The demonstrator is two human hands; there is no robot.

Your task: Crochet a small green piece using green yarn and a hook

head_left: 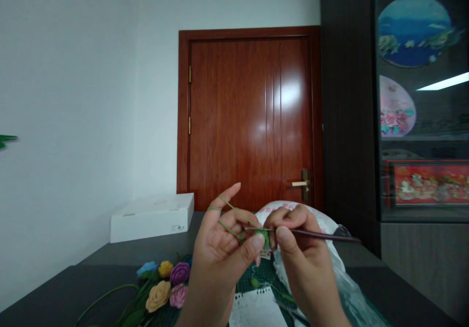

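Note:
Between thumb and fingers, my left hand [227, 246] pinches a small green crochet piece [266, 239]. Green yarn [234, 208] loops around its raised index finger and runs down to the piece. My right hand [302, 249] grips a crochet hook [322, 235] with a dark handle, held nearly level. The hook's thin metal tip points left and meets the top of the green piece. Whether a loop sits on the tip is too small to tell.
Crocheted flowers [159, 296] in several colours lie at the left on the dark table [98, 263]. Below my hands are a spiral notepad [256, 310] and a green cutting mat [266, 271]. A white plastic bag [331, 254] lies behind my right hand, and a white box [152, 219] stands back left.

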